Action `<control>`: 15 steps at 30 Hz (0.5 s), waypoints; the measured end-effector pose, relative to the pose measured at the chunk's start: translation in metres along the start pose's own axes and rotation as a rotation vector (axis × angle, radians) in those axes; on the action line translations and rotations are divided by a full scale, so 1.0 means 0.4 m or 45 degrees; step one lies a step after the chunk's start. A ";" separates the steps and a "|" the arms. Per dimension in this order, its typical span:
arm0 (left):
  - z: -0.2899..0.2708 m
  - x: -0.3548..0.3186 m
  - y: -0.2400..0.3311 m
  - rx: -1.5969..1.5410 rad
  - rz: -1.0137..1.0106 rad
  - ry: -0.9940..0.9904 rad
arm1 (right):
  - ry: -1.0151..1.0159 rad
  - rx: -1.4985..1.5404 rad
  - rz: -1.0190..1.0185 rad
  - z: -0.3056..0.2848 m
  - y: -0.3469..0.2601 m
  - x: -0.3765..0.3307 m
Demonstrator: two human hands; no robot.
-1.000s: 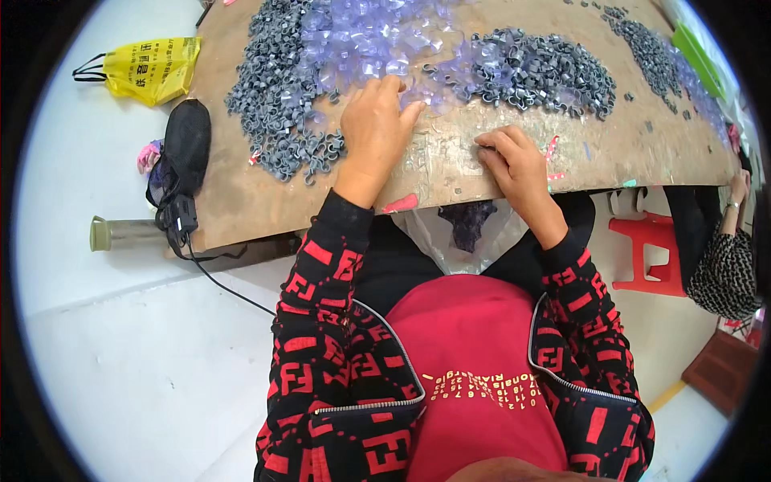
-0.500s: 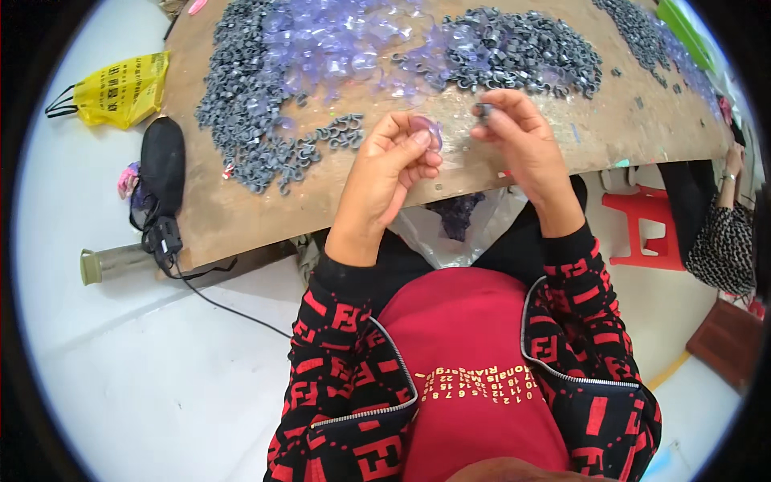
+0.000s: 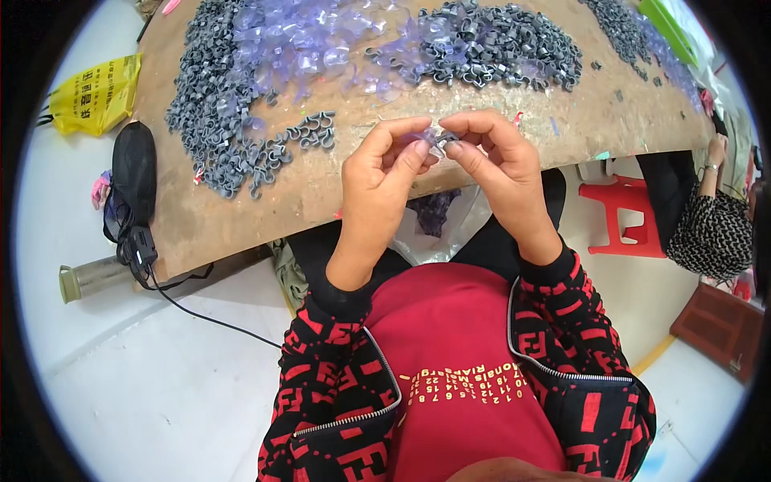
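My left hand [image 3: 377,181] and my right hand [image 3: 498,165] meet above the near edge of a brown board table [image 3: 337,193]. Together their fingertips pinch a small clear plastic piece [image 3: 426,138] and a small grey clip [image 3: 446,140], pressed against each other. On the board behind lie a heap of grey clips [image 3: 221,120] at the left, a pile of clear purple-tinted plastic pieces [image 3: 313,40] in the middle, and another heap of grey clips [image 3: 502,44] at the right.
A yellow bag [image 3: 96,96] and a black pouch with a cable [image 3: 132,173] lie on the white floor at left, by a green bottle [image 3: 92,277]. A clear bag [image 3: 438,221] hangs under the board. A red stool [image 3: 618,217] and a seated person [image 3: 711,225] are at right.
Both hands left the board, where they were picking pieces, and rose toward me. They now hold a clear piece and a grey clip together between the fingertips.
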State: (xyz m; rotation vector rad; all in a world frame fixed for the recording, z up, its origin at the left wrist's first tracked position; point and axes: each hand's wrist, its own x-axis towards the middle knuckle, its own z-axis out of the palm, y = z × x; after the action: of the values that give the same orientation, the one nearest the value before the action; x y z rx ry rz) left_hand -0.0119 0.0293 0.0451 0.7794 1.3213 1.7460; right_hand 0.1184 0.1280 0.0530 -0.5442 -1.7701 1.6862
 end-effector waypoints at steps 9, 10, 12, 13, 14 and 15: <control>0.013 -0.009 -0.014 0.088 0.014 -0.035 | 0.068 0.635 0.271 -0.032 0.003 0.003; 0.008 -0.007 -0.010 -0.198 -0.156 -0.046 | 0.066 0.640 0.271 -0.030 0.001 0.002; 0.001 -0.007 -0.009 -0.481 -0.327 -0.055 | 0.039 0.458 0.211 -0.027 -0.009 -0.002; -0.002 -0.007 -0.016 -0.591 -0.349 -0.090 | 0.041 0.460 0.210 -0.024 -0.013 -0.005; -0.006 -0.009 -0.022 -0.700 -0.371 -0.125 | 0.042 0.412 0.184 -0.019 -0.016 -0.008; -0.009 -0.011 -0.026 -0.697 -0.373 -0.125 | 0.043 0.364 0.158 -0.016 -0.017 -0.011</control>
State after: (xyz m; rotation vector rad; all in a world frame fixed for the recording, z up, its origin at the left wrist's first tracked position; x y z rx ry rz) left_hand -0.0105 0.0253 0.0340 0.3354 0.7825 1.6885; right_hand 0.1266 0.1290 0.0588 -0.5579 -1.4630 1.9622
